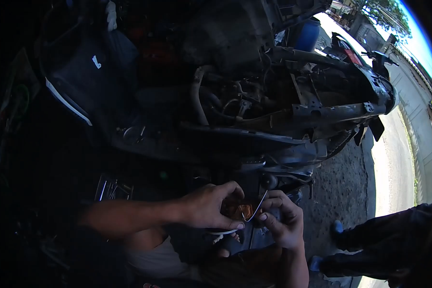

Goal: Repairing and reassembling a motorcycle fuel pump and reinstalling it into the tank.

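My left hand and my right hand meet low in the middle of the head view. Both pinch a small orange-amber part between the fingertips. A thin bent metal wire curves up from the part, between the two thumbs, and a white cord hangs under my left hand. Just above the hands stands a stripped motor scooter, its frame, hoses and wiring bare. The scene is dark, so the small part's exact shape is hard to read.
A dark seat with a white stripe sits upper left. A blue barrel stands behind the scooter. Tools lie in a tray left of my forearm. Another person's dark-clad leg and shoe are at lower right, beside gravel and sunlit pavement.
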Demonstrator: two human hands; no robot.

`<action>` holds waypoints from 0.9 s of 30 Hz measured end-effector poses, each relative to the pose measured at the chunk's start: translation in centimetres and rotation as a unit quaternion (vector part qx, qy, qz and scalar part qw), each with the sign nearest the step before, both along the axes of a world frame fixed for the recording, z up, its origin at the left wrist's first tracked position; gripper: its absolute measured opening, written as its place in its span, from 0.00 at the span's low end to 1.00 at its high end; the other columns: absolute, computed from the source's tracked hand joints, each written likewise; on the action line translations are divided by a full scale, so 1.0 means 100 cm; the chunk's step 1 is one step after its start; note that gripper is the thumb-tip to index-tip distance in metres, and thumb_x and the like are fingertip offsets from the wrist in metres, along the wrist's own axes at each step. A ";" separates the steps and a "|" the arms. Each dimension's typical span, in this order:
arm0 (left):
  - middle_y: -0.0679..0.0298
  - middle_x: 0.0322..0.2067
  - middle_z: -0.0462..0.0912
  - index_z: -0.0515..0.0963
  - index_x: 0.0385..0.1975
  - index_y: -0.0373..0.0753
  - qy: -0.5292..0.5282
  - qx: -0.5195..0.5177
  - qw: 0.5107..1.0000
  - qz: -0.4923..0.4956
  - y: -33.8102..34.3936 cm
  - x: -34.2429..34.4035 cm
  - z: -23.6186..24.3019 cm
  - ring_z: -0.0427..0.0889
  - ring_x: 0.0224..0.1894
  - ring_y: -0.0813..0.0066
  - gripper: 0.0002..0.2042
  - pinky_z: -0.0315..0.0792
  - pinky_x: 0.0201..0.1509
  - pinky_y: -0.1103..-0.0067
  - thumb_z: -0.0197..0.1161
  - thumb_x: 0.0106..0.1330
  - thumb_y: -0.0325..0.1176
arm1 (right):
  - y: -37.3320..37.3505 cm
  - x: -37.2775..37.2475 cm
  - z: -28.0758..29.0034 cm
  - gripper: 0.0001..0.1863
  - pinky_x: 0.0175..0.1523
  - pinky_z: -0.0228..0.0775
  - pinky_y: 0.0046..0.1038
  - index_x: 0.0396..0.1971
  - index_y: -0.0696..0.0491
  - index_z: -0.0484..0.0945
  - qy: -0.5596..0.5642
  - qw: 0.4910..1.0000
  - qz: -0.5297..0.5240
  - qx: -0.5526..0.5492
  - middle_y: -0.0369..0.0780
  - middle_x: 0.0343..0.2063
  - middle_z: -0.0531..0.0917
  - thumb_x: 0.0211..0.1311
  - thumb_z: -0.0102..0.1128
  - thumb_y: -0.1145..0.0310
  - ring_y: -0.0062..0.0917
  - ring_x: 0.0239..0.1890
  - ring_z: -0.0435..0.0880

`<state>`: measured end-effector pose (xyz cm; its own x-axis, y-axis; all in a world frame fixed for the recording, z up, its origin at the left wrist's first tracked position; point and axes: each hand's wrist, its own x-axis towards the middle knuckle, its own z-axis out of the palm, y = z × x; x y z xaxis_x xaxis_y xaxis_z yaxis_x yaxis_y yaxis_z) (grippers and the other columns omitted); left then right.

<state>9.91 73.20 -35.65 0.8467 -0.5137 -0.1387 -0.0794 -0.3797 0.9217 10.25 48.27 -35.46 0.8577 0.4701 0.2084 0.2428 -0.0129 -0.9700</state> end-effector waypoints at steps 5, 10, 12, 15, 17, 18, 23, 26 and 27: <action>0.53 0.41 0.84 0.68 0.55 0.34 -0.019 -0.055 0.998 -0.010 0.011 -0.004 -0.016 0.85 0.45 0.66 0.32 0.79 0.50 0.71 0.78 0.56 0.41 | 0.012 0.000 -0.015 0.12 0.57 0.71 0.27 0.43 0.60 0.82 -0.046 0.999 0.014 0.010 0.43 0.46 0.80 0.59 0.70 0.78 0.27 0.50 0.80; 0.54 0.41 0.81 0.67 0.55 0.35 -0.084 -0.056 0.994 0.036 0.005 -0.012 -0.019 0.85 0.44 0.66 0.34 0.79 0.51 0.70 0.80 0.53 0.38 | 0.027 -0.013 -0.007 0.22 0.59 0.71 0.27 0.55 0.62 0.75 0.050 0.985 -0.082 0.141 0.42 0.49 0.81 0.63 0.69 0.76 0.24 0.54 0.79; 0.55 0.41 0.81 0.66 0.56 0.36 -0.107 -0.043 0.992 0.049 0.003 -0.014 -0.019 0.85 0.44 0.66 0.35 0.79 0.51 0.70 0.81 0.52 0.37 | 0.021 -0.012 -0.008 0.22 0.59 0.71 0.27 0.56 0.63 0.76 0.076 0.987 -0.076 0.119 0.42 0.49 0.82 0.63 0.68 0.75 0.23 0.52 0.79; 0.56 0.41 0.79 0.67 0.56 0.37 -0.175 -0.047 0.982 0.058 0.000 -0.013 -0.026 0.84 0.44 0.64 0.36 0.79 0.50 0.70 0.82 0.50 0.36 | 0.008 -0.010 -0.018 0.22 0.58 0.72 0.26 0.56 0.64 0.76 0.122 0.988 -0.053 0.080 0.42 0.48 0.84 0.64 0.68 0.74 0.22 0.49 0.81; 0.55 0.43 0.79 0.68 0.57 0.38 -0.264 -0.025 0.961 0.076 -0.002 -0.014 -0.026 0.84 0.44 0.63 0.37 0.80 0.49 0.69 0.82 0.47 0.35 | 0.008 -0.010 -0.018 0.22 0.57 0.73 0.26 0.56 0.65 0.76 0.142 0.987 -0.037 0.069 0.42 0.47 0.85 0.65 0.67 0.73 0.22 0.48 0.82; 0.55 0.43 0.79 0.68 0.57 0.38 -0.264 -0.023 0.961 0.076 -0.003 -0.014 -0.026 0.84 0.44 0.63 0.37 0.80 0.49 0.69 0.82 0.47 0.35 | 0.010 -0.010 -0.016 0.21 0.54 0.75 0.25 0.54 0.65 0.77 0.136 0.986 -0.047 0.081 0.43 0.44 0.86 0.64 0.69 0.71 0.22 0.45 0.84; 0.54 0.43 0.78 0.68 0.57 0.37 -0.336 0.008 0.937 0.091 -0.003 -0.014 -0.028 0.83 0.43 0.60 0.40 0.80 0.46 0.69 0.84 0.42 0.33 | 0.012 -0.007 -0.013 0.21 0.53 0.77 0.26 0.51 0.64 0.80 0.124 0.987 -0.063 0.077 0.46 0.44 0.87 0.63 0.71 0.69 0.24 0.45 0.86; 0.54 0.43 0.78 0.68 0.56 0.35 -0.393 0.016 0.915 0.090 -0.006 -0.014 -0.027 0.83 0.43 0.59 0.40 0.80 0.45 0.69 0.84 0.41 0.33 | 0.006 -0.007 -0.016 0.19 0.55 0.76 0.26 0.52 0.63 0.81 0.137 0.987 -0.051 0.073 0.44 0.46 0.87 0.63 0.69 0.74 0.22 0.47 0.84; 0.54 0.43 0.78 0.68 0.56 0.35 -0.393 0.016 0.915 0.089 -0.007 -0.014 -0.026 0.83 0.43 0.59 0.40 0.80 0.45 0.69 0.84 0.41 0.33 | 0.006 -0.007 -0.014 0.18 0.55 0.77 0.27 0.51 0.64 0.80 0.122 0.989 -0.051 0.073 0.46 0.45 0.87 0.64 0.68 0.73 0.25 0.47 0.86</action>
<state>8.48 72.53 -38.28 0.7611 -0.3646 0.5365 -0.6475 -0.4761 0.5950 9.53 48.91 -36.88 0.9325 0.3579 0.0490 0.0067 0.1184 -0.9929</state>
